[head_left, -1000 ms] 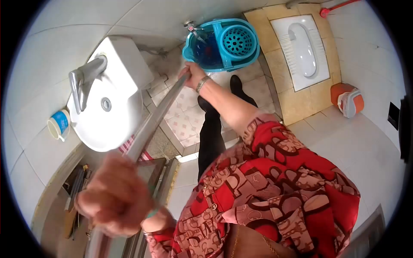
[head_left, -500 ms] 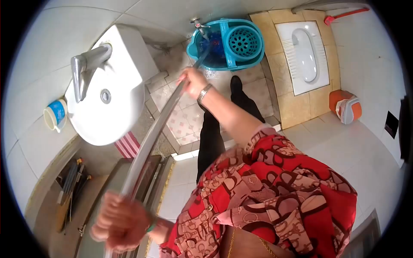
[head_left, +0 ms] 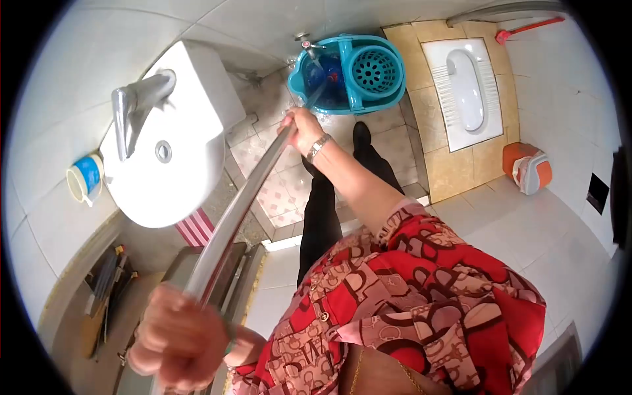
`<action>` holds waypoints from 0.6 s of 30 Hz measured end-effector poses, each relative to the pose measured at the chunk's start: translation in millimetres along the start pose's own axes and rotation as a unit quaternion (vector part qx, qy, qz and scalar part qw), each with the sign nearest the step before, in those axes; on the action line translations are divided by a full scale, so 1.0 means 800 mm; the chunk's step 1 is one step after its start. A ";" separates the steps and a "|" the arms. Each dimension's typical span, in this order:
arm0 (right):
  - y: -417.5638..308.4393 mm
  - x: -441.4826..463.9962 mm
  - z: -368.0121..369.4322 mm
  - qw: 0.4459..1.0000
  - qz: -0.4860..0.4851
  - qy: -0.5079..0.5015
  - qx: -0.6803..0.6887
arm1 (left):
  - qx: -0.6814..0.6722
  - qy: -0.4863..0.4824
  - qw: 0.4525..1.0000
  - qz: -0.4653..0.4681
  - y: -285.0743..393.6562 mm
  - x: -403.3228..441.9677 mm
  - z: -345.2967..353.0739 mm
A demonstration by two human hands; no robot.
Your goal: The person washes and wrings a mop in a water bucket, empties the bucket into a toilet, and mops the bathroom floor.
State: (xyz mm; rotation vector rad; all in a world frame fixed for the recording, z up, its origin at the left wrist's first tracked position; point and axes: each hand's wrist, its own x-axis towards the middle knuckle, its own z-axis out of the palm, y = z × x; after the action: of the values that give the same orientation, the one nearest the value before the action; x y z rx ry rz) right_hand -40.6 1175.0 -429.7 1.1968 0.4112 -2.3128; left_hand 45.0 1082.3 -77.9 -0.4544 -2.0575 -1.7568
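A long silvery mop handle (head_left: 240, 208) runs slantwise from the lower left up to the turquoise mop bucket (head_left: 359, 107). My left hand (head_left: 181, 339), slightly blurred, is wrapped around its upper part. Farther down, near the bucket, my right hand (head_left: 304, 130) is closed around the same handle; a metal watch is on that wrist. The mop head (head_left: 332, 78), blue with a bit of red, sits in the bucket's left part, partly hidden under water. Beside it is the round wringer basket (head_left: 376, 71). Above the bucket's left side projects a wall tap (head_left: 308, 46), with water apparently running.
To the left are a white washbasin (head_left: 191, 191) with a faucet (head_left: 135, 108) and a cup (head_left: 84, 178). A squat toilet (head_left: 469, 99) lies on a tiled step to the right, near an orange bin (head_left: 526, 168) and a red-handled brush (head_left: 530, 28). A low ledge (head_left: 286, 243) crosses the floor.
My left hand has moved a little down and left along with the handle. My right hand stays closed on it. The whole view has shifted slightly.
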 end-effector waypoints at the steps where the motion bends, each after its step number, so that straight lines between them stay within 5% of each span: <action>1: -0.004 0.032 -0.017 1.000 -0.009 0.014 0.018 | -0.111 0.030 0.993 -0.008 -0.035 -0.012 0.031; 2: -0.009 0.066 -0.033 0.999 -0.020 0.028 0.035 | -0.066 -0.051 0.994 -0.067 -0.063 -0.024 0.029; 4: -0.015 0.100 -0.047 0.998 -0.031 0.022 0.040 | -0.074 0.055 0.993 -0.073 -0.094 -0.035 0.054; 6: -0.009 0.087 -0.037 0.996 -0.026 0.053 0.060 | -0.093 0.021 0.991 -0.092 -0.077 -0.024 0.041; 9: 0.005 0.019 -0.001 0.995 -0.002 0.045 0.088 | -0.011 0.016 0.999 -0.030 -0.014 0.014 0.008; 10: 0.000 -0.013 0.024 0.992 -0.009 0.064 0.110 | -0.035 0.074 0.996 -0.018 0.007 0.029 0.009; 13: -0.009 -0.052 0.042 0.997 0.023 0.040 0.063 | -0.071 0.045 0.996 0.004 0.027 0.039 0.015; 14: -0.011 -0.037 0.028 0.998 0.018 0.020 0.058 | -0.091 0.032 0.995 0.004 0.018 0.041 0.024; 15: -0.016 -0.015 0.013 0.999 -0.005 0.013 0.037 | -0.086 -0.154 0.984 -0.016 -0.016 0.032 0.006; 16: -0.021 0.027 -0.008 0.999 0.018 0.025 0.036 | -0.062 -0.020 0.997 -0.030 -0.047 0.011 0.040; 18: -0.022 0.101 -0.041 0.995 0.013 0.072 0.061 | -0.057 0.038 0.995 -0.067 -0.098 -0.013 0.057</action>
State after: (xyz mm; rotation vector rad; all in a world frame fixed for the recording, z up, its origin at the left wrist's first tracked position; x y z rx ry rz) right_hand -67.6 1181.7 -513.8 1.4244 0.3060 -2.2659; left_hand 11.5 1114.7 -156.4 -0.2829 -1.9820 -1.9457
